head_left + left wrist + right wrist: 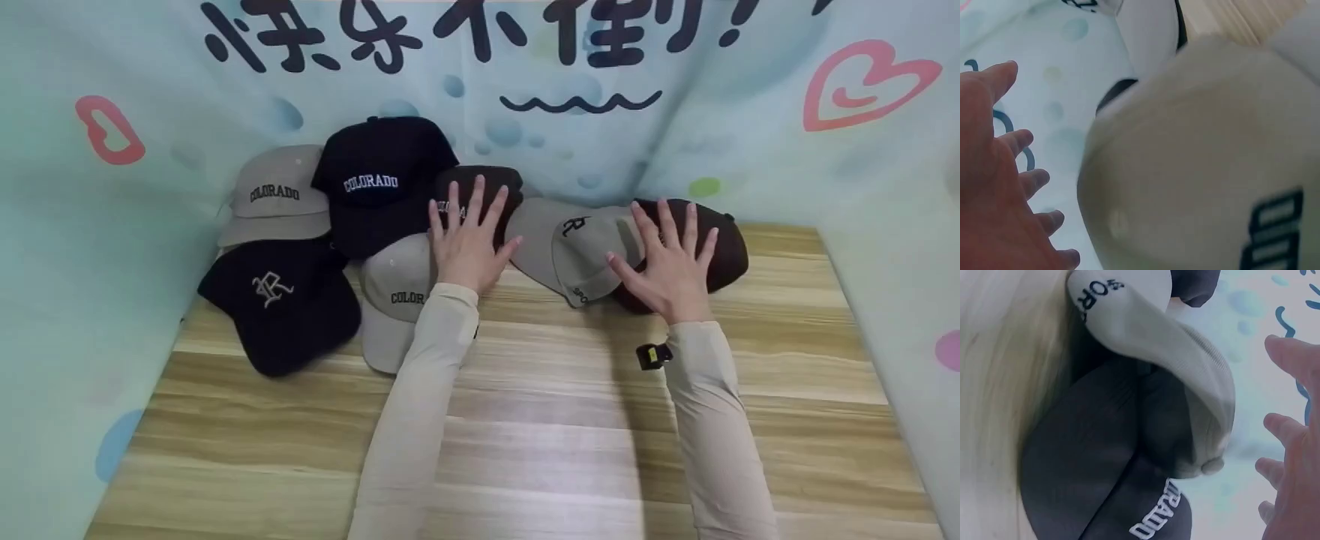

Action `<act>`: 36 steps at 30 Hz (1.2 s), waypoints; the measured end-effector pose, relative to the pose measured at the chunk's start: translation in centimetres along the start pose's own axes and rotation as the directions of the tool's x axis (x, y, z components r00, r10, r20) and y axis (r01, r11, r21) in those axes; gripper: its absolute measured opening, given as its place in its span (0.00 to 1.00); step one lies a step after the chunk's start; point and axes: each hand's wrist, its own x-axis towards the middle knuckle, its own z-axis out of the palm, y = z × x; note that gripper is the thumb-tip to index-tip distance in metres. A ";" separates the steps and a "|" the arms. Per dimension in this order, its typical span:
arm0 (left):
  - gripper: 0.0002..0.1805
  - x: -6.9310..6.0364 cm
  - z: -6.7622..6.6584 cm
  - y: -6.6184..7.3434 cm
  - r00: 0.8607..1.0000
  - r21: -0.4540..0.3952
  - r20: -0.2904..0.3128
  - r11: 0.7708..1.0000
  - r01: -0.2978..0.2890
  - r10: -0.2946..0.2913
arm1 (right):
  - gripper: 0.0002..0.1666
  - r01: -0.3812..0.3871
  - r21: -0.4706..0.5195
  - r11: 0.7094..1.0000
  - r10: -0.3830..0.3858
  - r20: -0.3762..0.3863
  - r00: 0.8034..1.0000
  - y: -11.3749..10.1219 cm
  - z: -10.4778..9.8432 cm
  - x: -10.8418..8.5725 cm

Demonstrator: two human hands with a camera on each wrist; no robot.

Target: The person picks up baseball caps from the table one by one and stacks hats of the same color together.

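Observation:
My left hand (469, 251) is held with spread fingers over a dark brown cap (463, 176), partly hiding its lettering. Just left of that wrist lies a grey COLORADO cap (394, 262), large in the left wrist view as a blurred grey crown (1185, 157). With its fingers also spread, my right hand (671, 274) is over another dark brown cap (724, 247). A grey cap (585, 255) with a black R overlaps that brown cap; in the right wrist view the grey cap (1202, 382) tilts across the dark brim (1084, 439). Neither hand grips anything.
At the left are a grey COLORADO cap (274, 169), a black COLORADO cap (390, 154) and a black cap with an R (292, 322). The caps sit along the back of a wood-grain table (547, 435), against a printed light-blue cloth (585, 150). Cloth also flanks both sides.

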 end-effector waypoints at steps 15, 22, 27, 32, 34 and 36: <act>0.40 -1.1 0.2 -2.2 0.999 -0.047 -0.013 0.998 0.041 -0.042 | 0.47 0.021 -0.022 1.000 -0.021 -0.005 1.000 -1.1 0.5 0.0; 0.37 -1.2 -0.6 -3.3 0.998 -0.053 0.023 0.996 0.067 -0.066 | 0.43 0.090 0.081 0.993 -0.087 -0.037 0.996 -1.2 0.3 -0.8; 0.31 -0.7 -1.6 -4.5 0.988 -0.121 0.147 0.991 0.063 -0.045 | 0.35 0.175 0.194 0.965 -0.151 -0.131 0.980 -0.6 -0.3 -2.2; 0.24 0.4 -2.4 -6.2 0.962 -0.214 0.265 0.977 -0.007 0.065 | 0.30 0.235 0.213 0.949 -0.190 -0.211 0.959 -0.1 -0.4 -3.7; 0.23 0.9 -2.5 -7.1 0.949 -0.246 0.299 0.969 -0.022 0.098 | 0.29 0.252 0.220 0.942 -0.201 -0.228 0.953 0.1 -0.2 -4.1; 0.22 1.4 -2.8 -8.0 0.934 -0.273 0.339 0.962 -0.020 0.116 | 0.28 0.275 0.232 0.933 -0.219 -0.240 0.946 0.2 0.2 -4.4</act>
